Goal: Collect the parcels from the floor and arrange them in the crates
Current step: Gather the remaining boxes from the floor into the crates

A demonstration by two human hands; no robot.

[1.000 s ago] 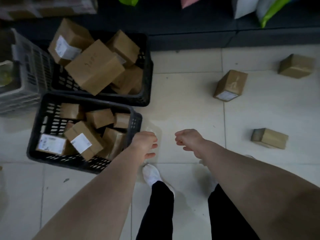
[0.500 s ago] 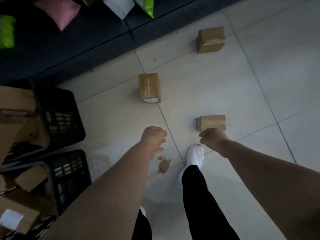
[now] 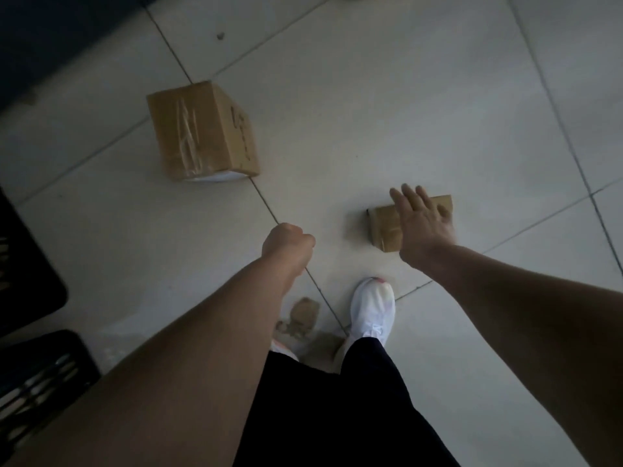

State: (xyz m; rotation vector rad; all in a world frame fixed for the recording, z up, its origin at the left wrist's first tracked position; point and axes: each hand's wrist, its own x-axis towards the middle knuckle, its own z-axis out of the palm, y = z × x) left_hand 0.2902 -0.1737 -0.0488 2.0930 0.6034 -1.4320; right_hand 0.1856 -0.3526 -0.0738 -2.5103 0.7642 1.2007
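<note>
Parcels are scattered on the tiled floor (image 3: pixel 387 96); the small flat parcel (image 3: pixel 387 227), judged light and stiff with slick tape, is best taken by its long edges. An open right grip (image 3: pixel 418 220) is spread over it, nothing held. The left grip (image 3: pixel 290 241) is fisted, empty. The bigger parcel (image 3: pixel 202 129) lies well apart; crates (image 3: pixel 37 375) sit left; cardboard scraps (image 3: pixel 303 315) lie underfoot.

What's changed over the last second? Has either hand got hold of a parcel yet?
The view swung from the crates toward the loose parcels. The right hand opened and reached over the small flat parcel; a grip is not visible. The left hand stays fisted, empty. The larger box lies untouched.
</note>
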